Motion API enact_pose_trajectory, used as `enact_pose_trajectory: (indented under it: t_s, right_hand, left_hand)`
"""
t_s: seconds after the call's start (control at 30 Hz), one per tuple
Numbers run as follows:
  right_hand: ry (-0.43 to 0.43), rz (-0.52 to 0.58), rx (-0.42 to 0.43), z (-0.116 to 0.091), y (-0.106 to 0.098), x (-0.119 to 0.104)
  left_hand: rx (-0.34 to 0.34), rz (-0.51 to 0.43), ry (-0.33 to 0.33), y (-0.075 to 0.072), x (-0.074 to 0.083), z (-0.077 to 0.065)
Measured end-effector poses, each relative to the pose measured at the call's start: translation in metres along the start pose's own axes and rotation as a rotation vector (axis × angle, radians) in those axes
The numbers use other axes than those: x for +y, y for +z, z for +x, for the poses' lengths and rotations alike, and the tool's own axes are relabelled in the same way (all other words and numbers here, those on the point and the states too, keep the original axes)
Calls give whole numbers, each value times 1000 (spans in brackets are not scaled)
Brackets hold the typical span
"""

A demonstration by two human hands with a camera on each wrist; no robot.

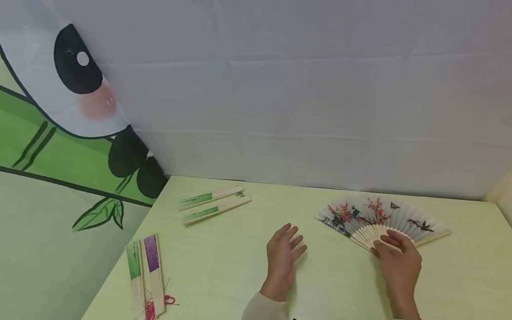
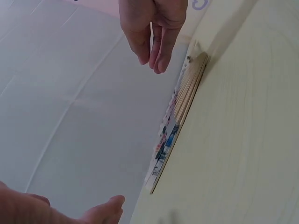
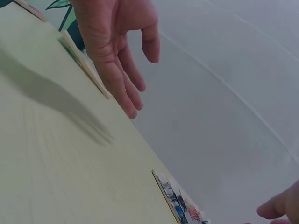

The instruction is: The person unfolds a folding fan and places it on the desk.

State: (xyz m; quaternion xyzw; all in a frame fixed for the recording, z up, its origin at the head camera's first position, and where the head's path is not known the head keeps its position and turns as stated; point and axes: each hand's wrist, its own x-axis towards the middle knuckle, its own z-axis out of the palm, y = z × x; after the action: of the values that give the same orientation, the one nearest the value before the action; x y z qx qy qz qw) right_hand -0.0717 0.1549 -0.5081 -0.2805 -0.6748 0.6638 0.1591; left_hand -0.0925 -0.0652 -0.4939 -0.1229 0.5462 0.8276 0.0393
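Folding fan point(image 1: 376, 216): spread on the table's point(image 1: 326, 298) right side
Right hand point(image 1: 399, 266): just above the ribs point(image 1: 368, 234), gripping nothing
Left hand point(image 1: 281, 264): relaxed, well apart
Care: lifting by the ribs likely spares the leaf point(image 1: 344, 213)

Booth-like space: table point(image 1: 340, 299), cartoon backdrop point(image 1: 289, 97)
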Motion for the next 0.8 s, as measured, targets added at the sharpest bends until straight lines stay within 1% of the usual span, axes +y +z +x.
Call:
enact_pose_trajectory:
  t_s: [0.1, 0.23, 0.47, 0.67, 0.8]
  right_hand:
    - [-11, 27, -43, -6, 10, -1]
    - [-33, 33, -93, -15, 21, -5]
    - [-39, 79, -156, -25, 41, -11]
    - [-28, 80, -210, -35, 53, -11]
    - [-54, 78, -241, -44, 64, -12]
  left_hand:
    - [31, 23, 34, -8, 6, 0]
    - [68, 35, 69, -19, 13, -1]
    - [122, 41, 104, -38, 24, -3]
    - [172, 83, 147, -58, 31, 0]
    - [222, 101, 173, -70, 37, 2]
